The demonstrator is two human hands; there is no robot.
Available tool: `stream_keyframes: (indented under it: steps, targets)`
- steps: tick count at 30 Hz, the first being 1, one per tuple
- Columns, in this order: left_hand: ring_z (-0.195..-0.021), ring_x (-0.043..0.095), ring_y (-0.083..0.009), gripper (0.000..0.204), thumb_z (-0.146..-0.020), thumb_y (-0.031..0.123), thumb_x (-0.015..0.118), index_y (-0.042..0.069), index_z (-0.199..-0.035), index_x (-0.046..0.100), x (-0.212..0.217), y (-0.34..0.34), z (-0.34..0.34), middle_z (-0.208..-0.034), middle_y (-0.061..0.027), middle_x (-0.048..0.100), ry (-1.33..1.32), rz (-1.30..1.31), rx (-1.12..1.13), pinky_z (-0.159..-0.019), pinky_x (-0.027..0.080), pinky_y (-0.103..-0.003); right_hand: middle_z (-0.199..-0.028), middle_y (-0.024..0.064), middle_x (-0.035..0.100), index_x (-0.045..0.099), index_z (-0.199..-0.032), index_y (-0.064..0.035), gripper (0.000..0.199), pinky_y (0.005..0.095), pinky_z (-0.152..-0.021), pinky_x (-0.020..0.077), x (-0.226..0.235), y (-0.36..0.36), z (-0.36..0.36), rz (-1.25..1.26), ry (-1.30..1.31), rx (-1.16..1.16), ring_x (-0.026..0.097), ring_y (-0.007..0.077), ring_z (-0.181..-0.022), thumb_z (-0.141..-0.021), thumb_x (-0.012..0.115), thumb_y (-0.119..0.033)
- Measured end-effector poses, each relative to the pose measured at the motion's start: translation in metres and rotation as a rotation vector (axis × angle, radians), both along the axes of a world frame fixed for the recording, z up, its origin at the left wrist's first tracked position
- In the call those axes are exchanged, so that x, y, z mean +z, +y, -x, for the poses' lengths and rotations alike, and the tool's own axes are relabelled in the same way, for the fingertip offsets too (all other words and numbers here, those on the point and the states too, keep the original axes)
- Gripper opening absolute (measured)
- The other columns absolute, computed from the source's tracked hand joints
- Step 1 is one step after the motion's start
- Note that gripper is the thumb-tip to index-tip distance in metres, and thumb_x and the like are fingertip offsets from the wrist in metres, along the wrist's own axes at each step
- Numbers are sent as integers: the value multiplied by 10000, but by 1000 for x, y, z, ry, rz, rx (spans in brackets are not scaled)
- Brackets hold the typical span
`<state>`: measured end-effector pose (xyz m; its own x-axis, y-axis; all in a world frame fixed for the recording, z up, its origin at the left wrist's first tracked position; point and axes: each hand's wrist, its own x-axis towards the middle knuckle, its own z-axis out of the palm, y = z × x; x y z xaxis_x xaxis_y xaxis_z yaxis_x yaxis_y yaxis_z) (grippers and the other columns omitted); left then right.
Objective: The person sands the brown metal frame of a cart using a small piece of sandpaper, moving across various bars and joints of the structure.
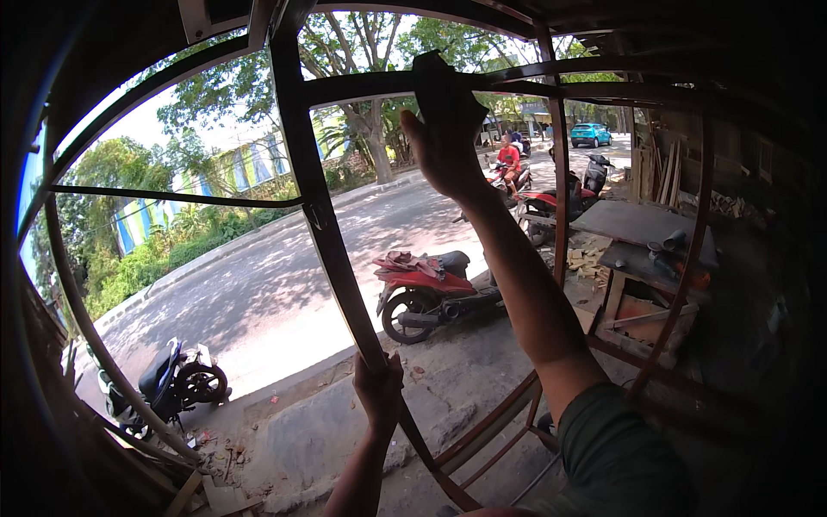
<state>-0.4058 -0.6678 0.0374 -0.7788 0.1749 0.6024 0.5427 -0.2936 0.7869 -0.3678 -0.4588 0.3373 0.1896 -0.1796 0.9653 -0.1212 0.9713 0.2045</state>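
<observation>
My left hand (377, 392) is closed round a dark brown wooden post (332, 246), low on its length. The post belongs to a tall wooden frame and leans slightly across the view. My right arm is stretched up, and my right hand (444, 155) holds a dark, bent sheet (450, 99) over the upper crossrail (362, 86) of the frame. Whether this sheet is sandpaper or cloth cannot be told against the light. My right thumb stands off to the left of it, while the other fingers are mostly hidden.
More frame members surround me, including a right-hand upright (560, 181) and a lower slatted piece (491, 422). Beyond stand a red motorbike (431, 289), a dark motorbike (172, 379) and a cluttered workbench (646, 228). A person in red (508, 159) sits near the road.
</observation>
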Motion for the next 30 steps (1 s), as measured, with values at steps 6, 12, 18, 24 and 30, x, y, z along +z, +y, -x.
stream_keyframes:
  steps: [6,12,18,24,30]
  targets:
    - [-548,534,-57,200,-895,39,686,34,-983,507,-1,-25,5,-687,5,525,-17,-7,9,-468,446,-239,-1122,173,557,530,-1177,-9,336,487,-962,405,8,-8,14,-39,101,75,543,384,-1071,-877,642,-110]
    - [-566,590,-81,202,-909,52,684,25,-990,501,3,-22,4,-718,-14,553,-19,-2,-21,-486,483,-240,-1413,125,504,533,-1359,-75,536,459,-1098,239,11,-136,4,38,-89,95,397,315,-1340,-862,670,-220]
    - [-508,509,-78,129,-948,101,609,42,-971,497,12,-23,-5,-698,-13,520,-34,-20,-83,-443,420,-233,-1333,196,525,518,-1321,-22,420,493,-1102,282,23,-22,19,-104,179,63,456,362,-1281,-932,590,-163]
    - [-533,492,-80,139,-1022,179,473,46,-986,489,-3,-30,3,-693,-18,504,-37,-68,-142,-464,420,-239,-1175,171,526,555,-1161,-71,417,509,-1023,293,15,-97,8,-87,101,64,461,373,-1180,-813,722,-228]
    - [-527,473,-72,181,-1037,229,457,71,-950,472,-4,-13,-5,-666,-4,477,-11,-87,-206,-467,412,-236,-1127,153,573,598,-1099,-62,247,518,-977,323,35,-42,4,173,159,53,506,333,-1117,-891,635,-189]
